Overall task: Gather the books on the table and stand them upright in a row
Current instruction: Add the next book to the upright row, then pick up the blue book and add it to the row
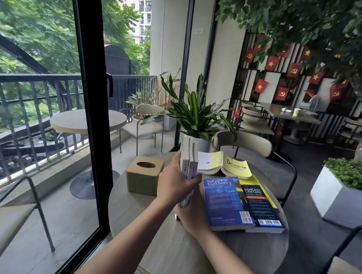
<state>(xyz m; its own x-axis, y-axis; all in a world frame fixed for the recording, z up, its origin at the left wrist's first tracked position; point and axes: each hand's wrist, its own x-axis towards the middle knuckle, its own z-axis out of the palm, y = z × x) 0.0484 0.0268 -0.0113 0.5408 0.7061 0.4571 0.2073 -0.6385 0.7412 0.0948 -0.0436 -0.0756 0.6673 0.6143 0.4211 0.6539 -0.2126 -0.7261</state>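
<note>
Round grey wood-grain counter (168,252). The left hand (174,185) grips a pair of pale lilac paperback books (188,167), held upright on end at the counter's centre. The right hand (192,218) sits at their lower end; its closure cannot be determined. Just right, a blue paperback (225,201) lies flat, overlapping a black-and-yellow paperback (260,205). A yellow book (227,164) lies open behind. A tan tissue box (144,174) stands left.

Round grey table (169,248) with tissue box (143,174), open yellow book (225,164), two overlapping flat books (243,204).
</note>
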